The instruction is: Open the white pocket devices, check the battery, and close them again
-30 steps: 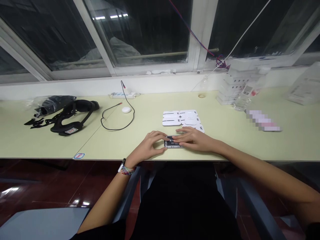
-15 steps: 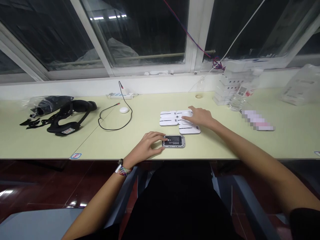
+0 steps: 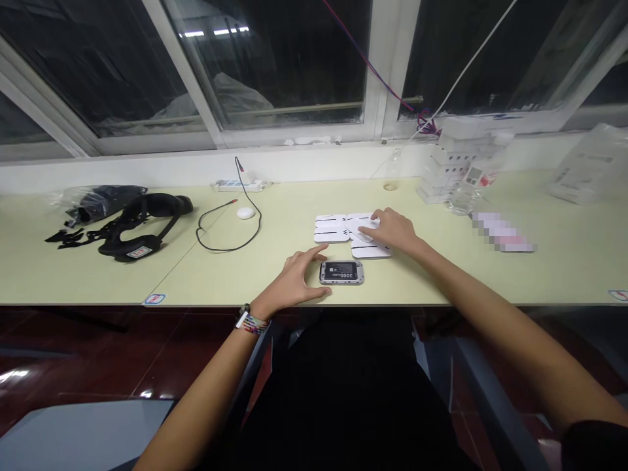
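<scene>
Near the front edge of the table lies a small flat device with its back off, a black battery marked 3000mAh facing up. My left hand is beside its left end, thumb and fingers spread around that end with no clear grip. Farther back, my right hand pinches a rounded white cover, which looks slightly tilted above the others. Several similar white pieces with dark lines lie there, including a pair-like white piece at left and a white piece in front, partly under my right hand.
A black cable and a round white object lie back left, near a power strip. Black headgear is at far left. Stacked white boxes, a clear bottle and a plastic bag stand at right.
My left hand has lifted its fingers off the battery and spread them wider. The right hand has stayed by the white pieces, and the cover at its fingers has tilted.
</scene>
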A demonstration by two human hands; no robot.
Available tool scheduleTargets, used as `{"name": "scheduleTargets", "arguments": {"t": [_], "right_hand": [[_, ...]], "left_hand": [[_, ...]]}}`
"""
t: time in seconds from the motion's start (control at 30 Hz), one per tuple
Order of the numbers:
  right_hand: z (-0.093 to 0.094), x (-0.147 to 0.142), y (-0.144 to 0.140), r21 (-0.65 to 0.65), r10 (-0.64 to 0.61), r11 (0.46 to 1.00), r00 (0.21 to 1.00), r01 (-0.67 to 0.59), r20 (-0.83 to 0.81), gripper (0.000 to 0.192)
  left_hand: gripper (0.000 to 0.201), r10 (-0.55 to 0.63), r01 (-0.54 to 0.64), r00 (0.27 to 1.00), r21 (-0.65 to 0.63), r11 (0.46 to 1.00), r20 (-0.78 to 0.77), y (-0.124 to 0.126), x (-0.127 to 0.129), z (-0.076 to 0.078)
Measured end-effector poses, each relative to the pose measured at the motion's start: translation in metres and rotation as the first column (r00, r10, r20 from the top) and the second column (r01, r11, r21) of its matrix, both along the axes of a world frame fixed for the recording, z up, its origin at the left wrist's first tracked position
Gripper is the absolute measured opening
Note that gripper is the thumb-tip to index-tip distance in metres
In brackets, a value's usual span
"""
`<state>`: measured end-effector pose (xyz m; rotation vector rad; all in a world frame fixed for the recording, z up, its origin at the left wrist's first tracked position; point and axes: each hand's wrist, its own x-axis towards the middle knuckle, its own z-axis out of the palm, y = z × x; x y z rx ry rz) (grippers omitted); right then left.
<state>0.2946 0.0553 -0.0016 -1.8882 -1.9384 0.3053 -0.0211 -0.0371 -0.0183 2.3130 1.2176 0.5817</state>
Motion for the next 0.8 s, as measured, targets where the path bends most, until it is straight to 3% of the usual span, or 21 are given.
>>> {"name": "scheduleTargets", "arguments": {"t": [0.07, 0.3, 0.43, 0.5, 0.6, 0.7, 0.8], "right_hand": [[-0.002, -0.002, -0.002, 0.003, 0.005, 1.0, 1.0, -0.005, 0.012, 0.057], [-0.004, 0.001, -0.007, 0.045, 0.097, 0.995, 0.977, -0.09, -0.191, 0.028], [-0.01, -0.006, -0.037, 0.155, 0.22, 0.971, 0.928, -0.18, -0.302, 0.029], [-0.02, -0.012, -0.058, 0.28, 0.402, 0.909, 0.826, -0.309, -0.395, 0.032], [-0.036, -0.018, -0.086, 0.424, 0.622, 0.772, 0.703, -0.474, -0.346, 0.04], [-0.046, -0.021, -0.099, 0.41, 0.716, 0.686, 0.659, -0.602, -0.231, 0.056], [-0.046, -0.022, -0.102, 0.359, 0.732, 0.667, 0.664, -0.653, -0.151, 0.062]], "left_hand": [[0.093, 0.008, -0.008, 1.0, 0.037, 0.999, -0.016, -0.002, 0.004, -0.002], [0.088, -0.011, 0.017, 0.998, 0.106, 0.994, -0.057, -0.002, 0.01, -0.004], [0.114, 0.008, -0.011, 0.999, 0.112, 0.994, 0.035, 0.0, 0.008, -0.01], [0.126, 0.009, -0.016, 0.998, 0.108, 0.994, 0.068, 0.001, 0.006, -0.013], [0.129, -0.004, -0.002, 0.998, 0.105, 0.994, 0.063, 0.0, 0.005, -0.014], [0.114, -0.01, 0.008, 1.0, 0.109, 0.994, 0.024, -0.001, 0.006, -0.011], [0.091, -0.026, 0.026, 1.0, 0.115, 0.993, -0.001, -0.003, 0.006, -0.007]]}}
